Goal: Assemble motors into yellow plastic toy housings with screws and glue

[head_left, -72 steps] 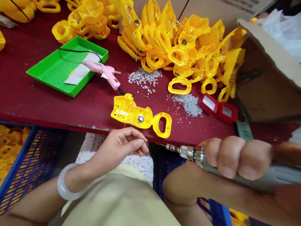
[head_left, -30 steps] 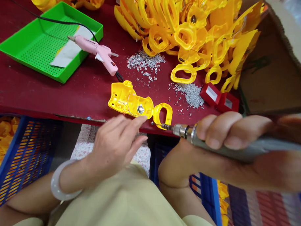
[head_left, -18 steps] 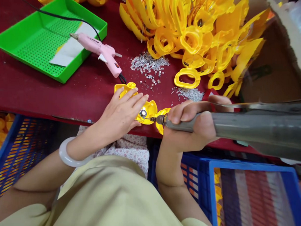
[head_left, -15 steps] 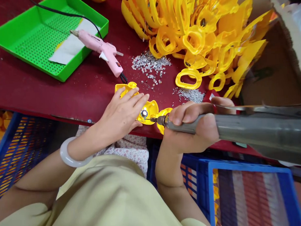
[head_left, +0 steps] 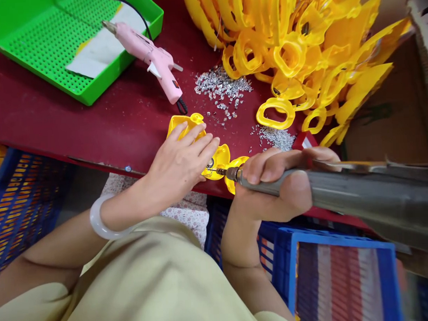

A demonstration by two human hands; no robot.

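My left hand [head_left: 182, 164] lies across a yellow plastic part [head_left: 221, 155] at the table's front edge, its fingers reaching over the part and holding it against the surface. Much of the part is hidden beneath the hand. A small round metal piece and thin wire show inside the part, beside my fingertips. My right hand [head_left: 267, 186] is wrapped round a grey electric screwdriver [head_left: 358, 188] lying nearly level. The screwdriver's bit points left into the yellow part, close to the metal piece; its very tip is too small to make out.
Loose silvery screws [head_left: 278, 138] and small shiny discs [head_left: 221, 87] lie beyond my hands. A pink glue gun [head_left: 152, 62] leans on a green perforated tray [head_left: 88, 97]. Yellow shells [head_left: 287, 55] are heaped at the back right. Blue crates [head_left: 291, 265] stand below the table edge.
The view has shifted slightly, so the table things appear moved to the right. My left fingers now cover more of the round metal piece. The screwdriver stays at the yellow part.
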